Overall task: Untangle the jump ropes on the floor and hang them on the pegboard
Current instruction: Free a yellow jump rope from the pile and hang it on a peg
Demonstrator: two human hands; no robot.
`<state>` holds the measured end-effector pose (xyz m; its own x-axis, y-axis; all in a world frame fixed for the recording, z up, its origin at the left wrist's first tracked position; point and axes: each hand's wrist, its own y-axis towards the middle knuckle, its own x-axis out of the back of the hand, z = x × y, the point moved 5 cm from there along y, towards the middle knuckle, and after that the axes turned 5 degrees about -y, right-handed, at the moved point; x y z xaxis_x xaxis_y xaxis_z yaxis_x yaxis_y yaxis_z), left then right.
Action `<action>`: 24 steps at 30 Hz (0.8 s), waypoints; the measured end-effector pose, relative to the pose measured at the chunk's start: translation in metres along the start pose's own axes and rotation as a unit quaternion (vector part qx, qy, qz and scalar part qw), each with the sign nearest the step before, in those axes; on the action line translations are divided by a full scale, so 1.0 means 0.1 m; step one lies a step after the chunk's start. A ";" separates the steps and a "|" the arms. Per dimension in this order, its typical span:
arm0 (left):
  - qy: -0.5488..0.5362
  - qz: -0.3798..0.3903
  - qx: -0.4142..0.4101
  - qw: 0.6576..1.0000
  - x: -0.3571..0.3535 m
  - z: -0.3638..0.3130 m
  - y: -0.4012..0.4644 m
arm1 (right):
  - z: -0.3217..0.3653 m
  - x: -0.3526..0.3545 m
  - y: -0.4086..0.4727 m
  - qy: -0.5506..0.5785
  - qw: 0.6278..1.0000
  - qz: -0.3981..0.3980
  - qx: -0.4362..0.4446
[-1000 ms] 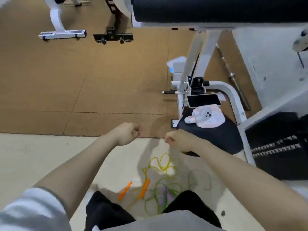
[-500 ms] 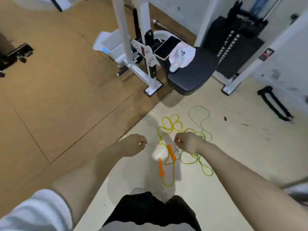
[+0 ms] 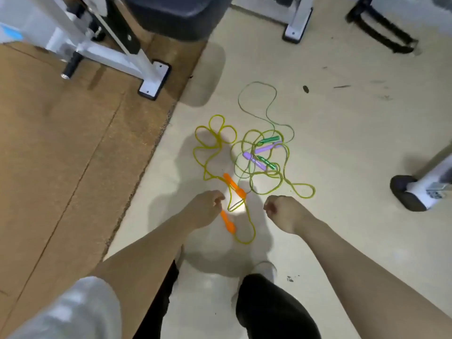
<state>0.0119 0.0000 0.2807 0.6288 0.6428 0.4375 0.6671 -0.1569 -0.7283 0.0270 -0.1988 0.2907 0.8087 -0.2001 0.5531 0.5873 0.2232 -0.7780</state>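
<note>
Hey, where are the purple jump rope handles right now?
In the rope tangle on the pale floor, the purple handles lie crossed with the green handles, ahead of the right hand.

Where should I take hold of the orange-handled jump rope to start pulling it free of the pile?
Probably the near orange handle: it lies clear on the floor beside the left hand, apart from the knot around the purple and green handles. Come straight down from above and pinch across its narrow width. Its yellow cord loops mostly left of that tangle.
</note>
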 end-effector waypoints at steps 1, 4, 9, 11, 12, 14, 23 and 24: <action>-0.004 0.002 0.001 1.000 -0.20 0.22 0.33 | -0.12 -0.26 0.30 0.010 1.000 0.001 -0.012; 0.040 0.033 0.016 0.999 -0.84 1.00 1.18 | -0.36 -1.14 1.18 0.008 0.999 0.030 -0.027; 0.221 0.095 -0.022 0.970 -1.78 1.94 2.22 | -0.65 -2.35 2.31 0.011 0.998 0.063 -0.023; 0.296 0.094 -0.067 0.948 -1.99 2.09 2.47 | -0.74 -2.61 2.57 0.033 0.998 0.057 -0.018; 0.328 0.097 -0.100 0.934 -2.07 2.13 2.54 | -0.78 -2.73 2.68 0.044 0.998 0.053 -0.011; 0.394 0.076 -0.222 0.889 -2.23 2.16 2.64 | -0.85 -2.93 2.87 0.053 0.997 0.048 -0.005; 0.261 0.082 -0.257 0.927 -2.18 1.95 2.64 | -0.71 -2.70 2.60 0.307 0.951 -0.035 0.013; 0.203 0.072 -0.264 0.940 -2.09 1.90 2.61 | -0.73 -2.61 2.59 0.340 0.939 -0.043 0.020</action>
<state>-0.0213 -0.0331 -0.1009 0.7572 0.2635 0.5977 0.6006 -0.6405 -0.4785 -0.0342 -0.1584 -0.0763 0.5590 -0.7789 0.2845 0.6608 0.2112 -0.7203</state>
